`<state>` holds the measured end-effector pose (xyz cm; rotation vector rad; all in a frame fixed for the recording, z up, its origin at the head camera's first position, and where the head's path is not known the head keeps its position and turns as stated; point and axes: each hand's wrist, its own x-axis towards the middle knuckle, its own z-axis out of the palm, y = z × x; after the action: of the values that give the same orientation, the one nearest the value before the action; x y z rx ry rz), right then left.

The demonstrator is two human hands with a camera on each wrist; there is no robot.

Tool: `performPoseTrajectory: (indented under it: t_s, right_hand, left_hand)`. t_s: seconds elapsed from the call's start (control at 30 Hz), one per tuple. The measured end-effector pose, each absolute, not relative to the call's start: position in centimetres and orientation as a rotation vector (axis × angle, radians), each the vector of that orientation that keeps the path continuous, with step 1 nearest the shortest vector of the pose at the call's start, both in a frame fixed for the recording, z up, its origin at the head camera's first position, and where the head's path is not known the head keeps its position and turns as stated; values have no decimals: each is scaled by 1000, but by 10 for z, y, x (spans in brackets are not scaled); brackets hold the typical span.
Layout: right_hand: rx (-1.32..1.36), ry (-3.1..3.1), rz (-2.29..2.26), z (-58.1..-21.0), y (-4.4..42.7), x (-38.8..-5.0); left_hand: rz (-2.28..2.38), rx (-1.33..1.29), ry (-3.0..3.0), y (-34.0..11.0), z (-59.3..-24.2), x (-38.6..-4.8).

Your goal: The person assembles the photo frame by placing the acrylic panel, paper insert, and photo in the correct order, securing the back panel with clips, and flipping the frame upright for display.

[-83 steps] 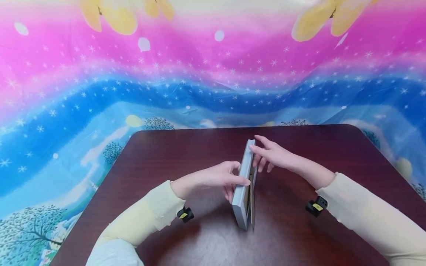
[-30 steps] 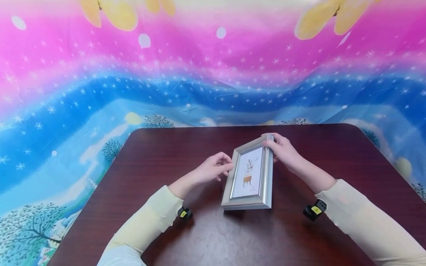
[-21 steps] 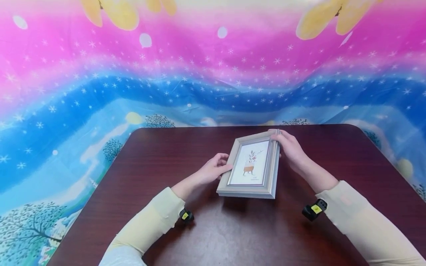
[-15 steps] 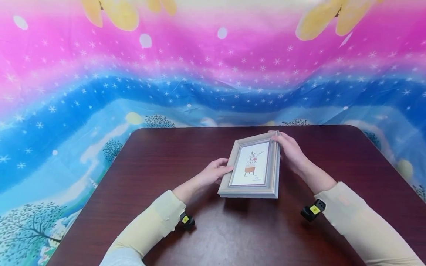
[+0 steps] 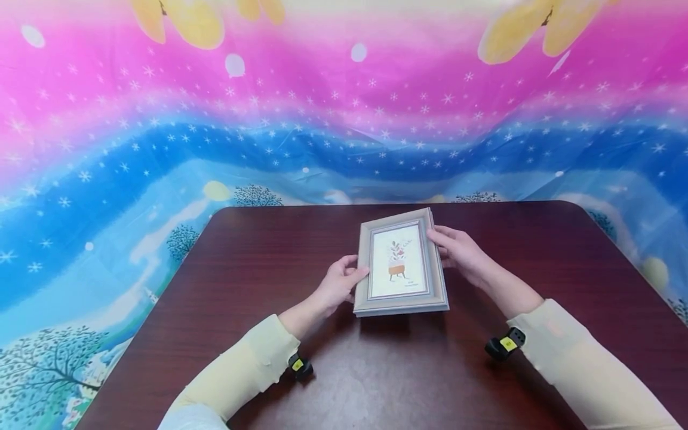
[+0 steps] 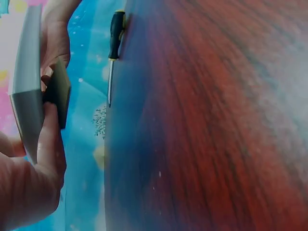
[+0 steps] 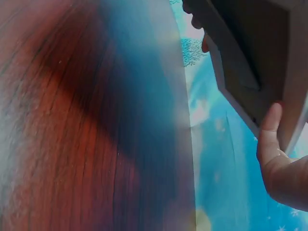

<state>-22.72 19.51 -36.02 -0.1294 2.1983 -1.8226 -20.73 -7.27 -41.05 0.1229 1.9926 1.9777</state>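
A silver-grey picture frame (image 5: 398, 260) is held up off the table, its front tilted up towards the head camera. Behind its glazed front is a print of a plant in an orange-brown pot on legs. My left hand (image 5: 335, 283) grips the left edge, thumb on the front and fingers behind. On the right edge, near the upper corner, my right hand (image 5: 464, 254) holds with its thumb in front. In the left wrist view, a stand flap (image 6: 60, 91) juts from the back. The right wrist view shows the frame's dark back (image 7: 269, 48).
A black-handled screwdriver (image 6: 116, 36) lies near the table's edge in the left wrist view; it does not show in the head view. The dark red-brown table (image 5: 269, 239) has rounded far corners. A colourful printed cloth (image 5: 333, 131) hangs behind it.
The frame has turned from edge-on to face the head camera. In the last half second it has shifted slightly left, and the right hand now sits lower on its edge.
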Motion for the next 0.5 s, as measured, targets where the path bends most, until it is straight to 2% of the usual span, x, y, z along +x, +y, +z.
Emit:
performPoseTrajectory:
  t_s: [0.23, 0.5]
  right_hand:
    - [-225, 2311, -1576, -367, 199, -220]
    - [-265, 2325, -1413, -380, 203, -214]
  left_hand:
    - [1900, 197, 2209, -73, -410, -202]
    - [1872, 165, 2227, -74, -419, -204]
